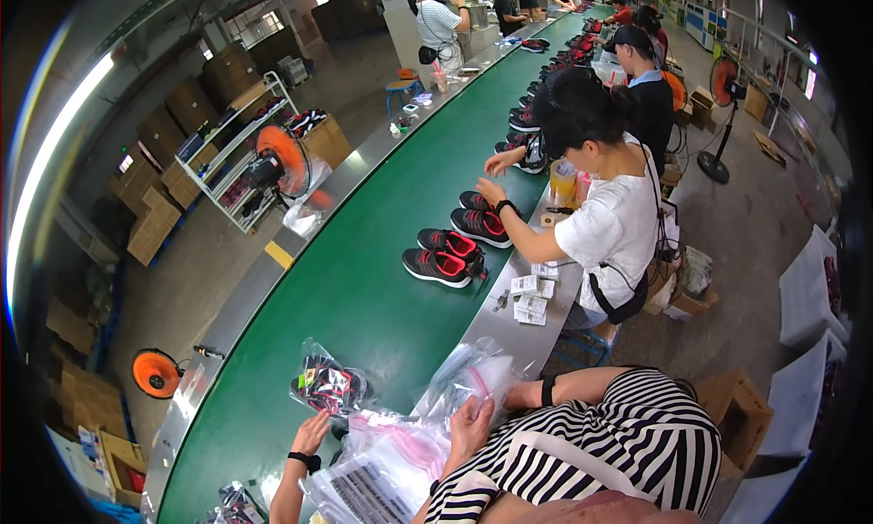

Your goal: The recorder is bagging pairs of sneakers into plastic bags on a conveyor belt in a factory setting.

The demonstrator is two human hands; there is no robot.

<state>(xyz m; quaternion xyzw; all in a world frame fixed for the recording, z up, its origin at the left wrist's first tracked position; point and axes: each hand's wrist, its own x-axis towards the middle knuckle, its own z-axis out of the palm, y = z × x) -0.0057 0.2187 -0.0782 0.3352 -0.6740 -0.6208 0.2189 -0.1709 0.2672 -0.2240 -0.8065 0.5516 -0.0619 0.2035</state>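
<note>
My left hand (470, 431) is closed, pinching a clear plastic bag (468, 374) with a pink strip along its opening. On the bag's far side is my right hand (521, 396), a black band on its wrist; the plastic and its folds hide the fingers. Below my left hand lies a pile of clear bags (377, 474) with pink strips and dark print. To the left, a black and red shoe in a clear bag (332, 385) lies on the green conveyor belt (273, 351). A hand with a black wristband (314, 430), apparently another person's, reaches toward it with fingers outstretched.
Two pairs of black and red sneakers (446, 258) stand farther up the belt, beside a person in a white shirt (614, 206). Stacks of white cards (530, 301) lie on the metal edge. Another bagged item (236, 504) sits at the lower left, near an orange fan (156, 373).
</note>
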